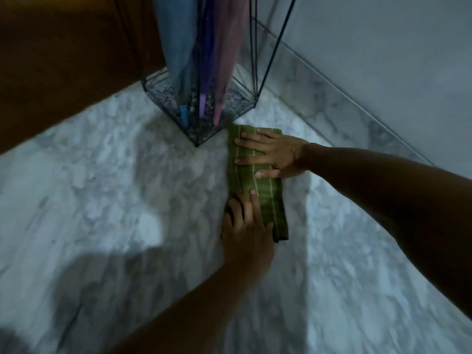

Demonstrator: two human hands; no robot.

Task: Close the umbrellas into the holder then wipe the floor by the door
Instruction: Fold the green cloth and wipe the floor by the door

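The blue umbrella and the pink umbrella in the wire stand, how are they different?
The closed blue umbrella stands on the left side of the black wire holder, nearer the brown wooden door; the closed pink umbrella stands on the right, nearer the grey wall. The blue one ends in a blue tip, the pink one in a pink tip. Both are folded shut, tips down, inside the same holder.

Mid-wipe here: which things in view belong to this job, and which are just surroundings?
Job:
green striped folded cloth
left hand, flat on it
right hand, flat on it
black wire umbrella holder
blue, purple and pink closed umbrellas
white marble floor

Surroundings:
brown wooden door
grey wall
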